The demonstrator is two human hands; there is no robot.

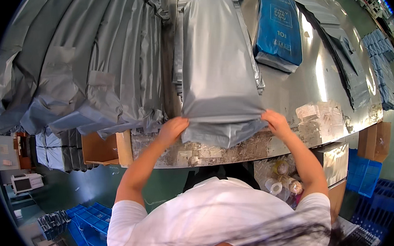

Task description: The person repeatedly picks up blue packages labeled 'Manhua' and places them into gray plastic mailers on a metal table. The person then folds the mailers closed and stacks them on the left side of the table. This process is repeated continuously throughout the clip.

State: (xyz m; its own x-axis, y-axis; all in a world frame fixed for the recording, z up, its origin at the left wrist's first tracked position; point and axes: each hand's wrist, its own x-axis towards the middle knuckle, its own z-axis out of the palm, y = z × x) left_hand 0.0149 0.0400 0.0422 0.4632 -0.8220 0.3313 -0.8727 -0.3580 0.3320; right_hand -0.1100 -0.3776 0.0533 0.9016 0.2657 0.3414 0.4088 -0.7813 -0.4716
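Observation:
A long silver-grey plastic mailing bag (221, 55) lies lengthwise in front of me on the metal table, filled out flat and smooth. Its near end hangs loose and creased toward the table's front edge. My left hand (174, 129) pinches the left corner of that end, fingers closed on the plastic. Opposite it, my right hand (275, 122) grips the right edge, pulling the film into taut creases between both hands. Under the bag, edges of more silver bags show on either side. What the bag contains is hidden.
Several filled grey bags (72, 62) stand in a row at the left. A blue printed package (280, 30) lies right of my bag, with flat grey bags (341, 51) beyond it. Below the table edge are a cardboard box (100, 148), tape rolls (275, 187) and a blue crate (362, 173).

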